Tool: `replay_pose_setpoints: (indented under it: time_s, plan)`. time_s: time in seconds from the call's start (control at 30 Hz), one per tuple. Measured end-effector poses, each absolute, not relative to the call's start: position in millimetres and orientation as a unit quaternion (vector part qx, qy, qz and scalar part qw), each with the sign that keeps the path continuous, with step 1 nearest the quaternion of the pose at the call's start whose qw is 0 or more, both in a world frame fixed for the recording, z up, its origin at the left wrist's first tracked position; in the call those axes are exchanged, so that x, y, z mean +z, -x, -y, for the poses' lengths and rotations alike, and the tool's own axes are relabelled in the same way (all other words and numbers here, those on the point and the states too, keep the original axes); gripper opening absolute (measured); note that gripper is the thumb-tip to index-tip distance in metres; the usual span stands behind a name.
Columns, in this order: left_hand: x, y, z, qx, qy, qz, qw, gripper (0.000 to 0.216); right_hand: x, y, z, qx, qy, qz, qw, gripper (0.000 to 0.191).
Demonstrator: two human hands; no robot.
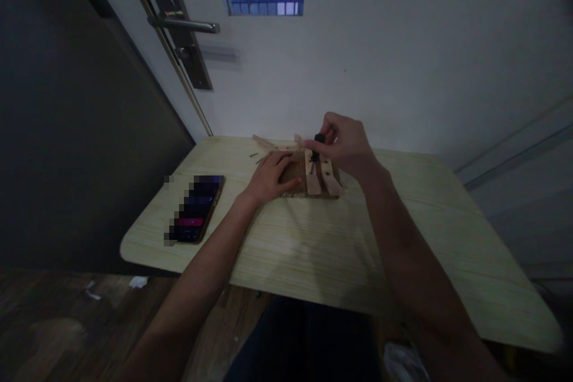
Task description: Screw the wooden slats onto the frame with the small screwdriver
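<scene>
My left hand [271, 178] lies flat with its fingers spread on a brown wooden board [294, 174], pressing on its left part. Two pale wood strips with dark holes rest across the board's right side: a left strip [313, 185] and a right strip [330, 182]. My right hand [342, 140] is closed round a short black-handled screwdriver [316, 152], held nearly upright over the left strip. Its lower end is small and dim, so I cannot tell exactly what it touches. Loose screws [253, 156] lie left of the board.
More pale wood pieces [265, 142] lie behind my left hand. A phone [197, 209] rests on the left of the light wooden table [286, 250]. Behind the table stands a white door [403, 54] with a metal handle [188, 25].
</scene>
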State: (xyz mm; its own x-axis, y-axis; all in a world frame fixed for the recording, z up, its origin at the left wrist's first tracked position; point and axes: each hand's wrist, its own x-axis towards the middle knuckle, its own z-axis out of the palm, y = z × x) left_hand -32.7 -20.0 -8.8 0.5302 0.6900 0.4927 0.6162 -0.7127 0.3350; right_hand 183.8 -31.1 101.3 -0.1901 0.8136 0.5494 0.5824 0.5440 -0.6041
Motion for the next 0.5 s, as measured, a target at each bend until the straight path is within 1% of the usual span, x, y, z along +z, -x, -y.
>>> replay_pose_setpoints:
  time_s: [0.1, 0.27, 0.33, 0.5]
  plan:
    - [-10.0, 32.5, 19.0, 0.310, -0.872, -0.374, 0.057, 0.055, 99.0, -179.8, 30.5, 0.129, 0.454, 0.760, 0.447, 0.050]
    - [-10.3, 32.8, 18.9, 0.316, -0.871, -0.371, 0.058, 0.054, 96.6, -180.6, 29.5, 0.131, 0.441, 0.763, 0.453, 0.046]
    - [-9.8, 33.0, 19.4, 0.316, -0.870, -0.374, 0.060, 0.053, 96.8, -182.0, 30.0, 0.133, 0.437, 0.772, 0.443, 0.042]
    - [-8.9, 33.9, 20.3, 0.308, -0.872, -0.375, 0.064, 0.053, 101.1, -186.6, 33.6, 0.179, 0.419, 0.797, 0.397, 0.022]
